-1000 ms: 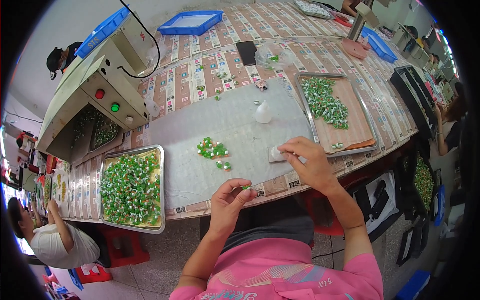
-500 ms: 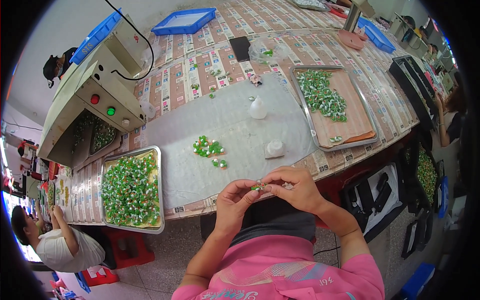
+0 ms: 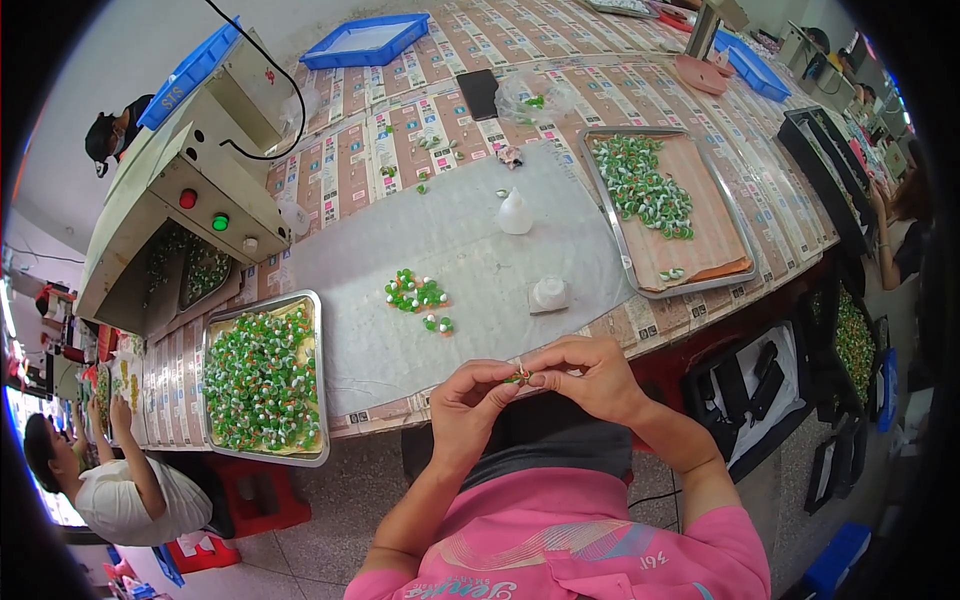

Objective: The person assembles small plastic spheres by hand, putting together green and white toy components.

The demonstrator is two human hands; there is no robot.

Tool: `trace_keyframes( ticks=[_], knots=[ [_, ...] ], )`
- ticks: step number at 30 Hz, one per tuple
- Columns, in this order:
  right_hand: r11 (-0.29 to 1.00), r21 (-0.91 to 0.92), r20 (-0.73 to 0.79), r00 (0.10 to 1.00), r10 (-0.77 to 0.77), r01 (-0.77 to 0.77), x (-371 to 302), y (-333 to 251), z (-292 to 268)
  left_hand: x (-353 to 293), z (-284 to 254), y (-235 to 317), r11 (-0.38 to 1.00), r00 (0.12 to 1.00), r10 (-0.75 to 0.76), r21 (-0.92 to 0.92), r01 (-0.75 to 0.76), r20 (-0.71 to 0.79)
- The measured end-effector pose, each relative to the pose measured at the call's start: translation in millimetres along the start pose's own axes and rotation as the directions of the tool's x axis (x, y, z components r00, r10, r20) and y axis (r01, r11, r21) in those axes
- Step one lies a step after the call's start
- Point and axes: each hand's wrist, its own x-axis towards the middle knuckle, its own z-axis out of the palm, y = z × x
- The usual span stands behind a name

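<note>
Between the fingertips of both hands, just past the table's near edge, is a small green piece with some white and orange on it. My left hand pinches it from one side; my right hand closes on its other side. The fingers hide much of it. On the grey-white sheet ahead lies a small cluster of green, white and orange pieces. A white squeeze bottle stands upright farther back, and a small white round pot sits nearer my right hand.
A metal tray heaped with green-white-orange pieces is at left, below a beige machine. Another metal tray at right holds green-and-white pieces. A dark phone and a blue tray lie behind. Co-workers sit left and right.
My hands stay nearly in place, the fingertips shifting slightly around the small green piece. The co-worker at left has raised a hand.
</note>
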Motion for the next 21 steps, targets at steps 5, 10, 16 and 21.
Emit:
trace_keyframes(
  ticks=[5, 10, 16, 21],
  knots=[
    [0.998, -0.006, -0.028, 0.998, -0.063, 0.063, -2.5, 6.0, 5.2, -2.0, -2.3, -5.7, 0.994, 0.996, 0.093, 0.054, -0.093, 0.003],
    [0.991, 0.018, -0.099, 0.987, -0.130, 0.132, -5.3, 13.6, 11.3, -2.3, -0.6, -8.1, 0.985, 0.988, 0.155, 0.080, -0.156, 0.009],
    [0.989, 0.021, -0.100, 0.985, -0.141, 0.144, -6.5, 13.2, 8.2, -1.6, 2.3, -9.9, 0.976, 0.985, 0.170, 0.135, -0.170, 0.011],
    [0.981, 0.010, -0.110, 0.975, -0.192, 0.194, -6.2, 18.2, 9.2, -1.8, 5.1, -10.0, 0.974, 0.988, 0.155, 0.170, -0.151, -0.011]
  ],
)
